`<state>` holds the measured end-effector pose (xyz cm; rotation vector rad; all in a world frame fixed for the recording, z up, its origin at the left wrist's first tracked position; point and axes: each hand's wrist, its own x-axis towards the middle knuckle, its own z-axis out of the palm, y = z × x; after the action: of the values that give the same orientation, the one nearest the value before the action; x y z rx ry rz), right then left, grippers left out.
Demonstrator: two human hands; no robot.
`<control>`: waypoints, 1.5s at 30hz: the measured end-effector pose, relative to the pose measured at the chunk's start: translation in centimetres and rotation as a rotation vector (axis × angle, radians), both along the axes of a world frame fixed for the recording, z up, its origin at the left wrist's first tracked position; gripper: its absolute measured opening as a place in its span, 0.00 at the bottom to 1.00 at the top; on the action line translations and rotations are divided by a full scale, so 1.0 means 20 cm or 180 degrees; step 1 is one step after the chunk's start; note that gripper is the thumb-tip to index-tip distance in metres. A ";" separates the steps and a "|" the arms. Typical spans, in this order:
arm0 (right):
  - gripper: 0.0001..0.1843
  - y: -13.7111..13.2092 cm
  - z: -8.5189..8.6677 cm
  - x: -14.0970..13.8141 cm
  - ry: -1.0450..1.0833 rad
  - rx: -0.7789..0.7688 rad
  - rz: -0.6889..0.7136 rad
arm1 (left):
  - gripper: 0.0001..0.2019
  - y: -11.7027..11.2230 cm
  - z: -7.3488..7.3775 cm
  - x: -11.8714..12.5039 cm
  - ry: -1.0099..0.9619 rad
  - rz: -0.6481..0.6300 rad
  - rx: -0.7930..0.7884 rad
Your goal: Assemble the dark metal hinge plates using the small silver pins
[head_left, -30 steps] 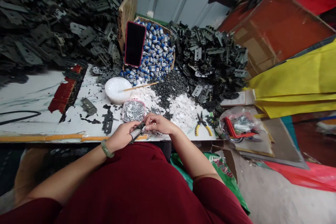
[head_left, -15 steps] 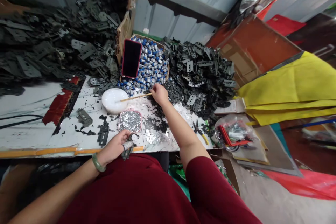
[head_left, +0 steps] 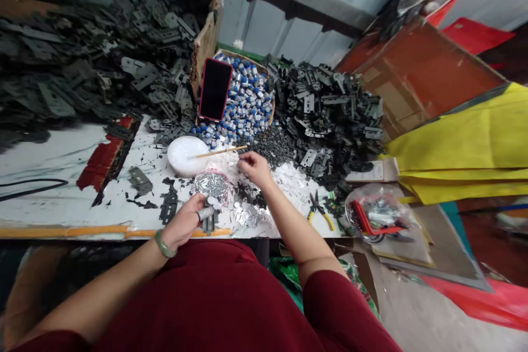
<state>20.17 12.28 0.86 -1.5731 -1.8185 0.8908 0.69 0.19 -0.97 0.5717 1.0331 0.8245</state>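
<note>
My left hand [head_left: 187, 219] is closed round a grey metal bracket [head_left: 210, 222] with a silvery cylindrical part on it, near the table's front edge. My right hand [head_left: 254, 168] is over the small parts, thumb and fingers pinched together; what they hold, if anything, is too small to make out. Just beyond that hand, a thin wooden stick [head_left: 223, 151] leans with one end in a white bowl [head_left: 187, 162]. Between the hands stands a small pink-rimmed tub [head_left: 227, 190] of shiny metal pins. Small black pieces [head_left: 272, 146] lie heaped beyond my right hand.
A phone [head_left: 215, 89] leans before a box of blue-and-silver cylinders [head_left: 249, 96]. Dark metal brackets are piled at left [head_left: 61, 77] and right [head_left: 330, 99]. Yellow-handled pliers [head_left: 319, 213] lie right of my forearm, beside a plastic tub of tools [head_left: 375, 212].
My right hand has let go of the wooden stick and come slightly nearer to me. The stick now rests in the bowl. My left hand still holds the bracket, raised a little.
</note>
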 end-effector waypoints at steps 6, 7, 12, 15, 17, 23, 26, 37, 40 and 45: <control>0.02 -0.48 -0.11 -0.25 0.0779 0.0923 0.0164 | 0.19 0.01 0.04 0.04 0.0027 0.1040 -0.0085; 0.02 -0.50 -0.10 -0.28 0.0707 0.1054 0.0197 | 0.19 0.01 0.04 0.04 0.0026 0.1123 -0.0080; 0.04 -0.51 -0.07 -0.29 0.0441 0.1243 0.0357 | 0.18 0.00 0.05 0.01 -0.0031 0.1234 0.0039; 0.05 -0.51 -0.07 -0.28 0.0343 0.1216 0.0419 | 0.17 0.00 0.06 0.00 -0.0039 0.1233 0.0100; 0.06 -0.51 -0.07 -0.29 0.0227 0.1162 0.0442 | 0.18 0.00 0.07 -0.01 -0.0010 0.1249 0.0088; 0.07 -0.51 -0.08 -0.32 0.0499 0.0823 0.0437 | 0.19 0.01 0.06 -0.08 -0.0150 0.1120 -0.0018; 0.15 -0.38 -0.09 -0.30 0.1463 0.0545 -0.0199 | 0.18 0.02 0.05 -0.12 -0.0289 0.0944 -0.0100; 0.16 0.11 0.18 -0.22 0.1373 0.0922 -0.0048 | 0.20 0.06 0.04 -0.23 0.0022 0.0862 0.0097; 0.16 0.11 0.22 -0.22 0.1215 0.1180 0.0009 | 0.20 0.10 0.04 -0.27 0.0114 0.1000 0.0167; 0.18 0.13 0.19 -0.17 0.1820 0.0839 -0.0278 | 0.17 0.15 0.05 -0.32 -0.0028 0.1115 0.0186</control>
<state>16.77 14.85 4.71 -1.0816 -1.3804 0.9018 -5.65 3.12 0.04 0.4409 1.1207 1.1669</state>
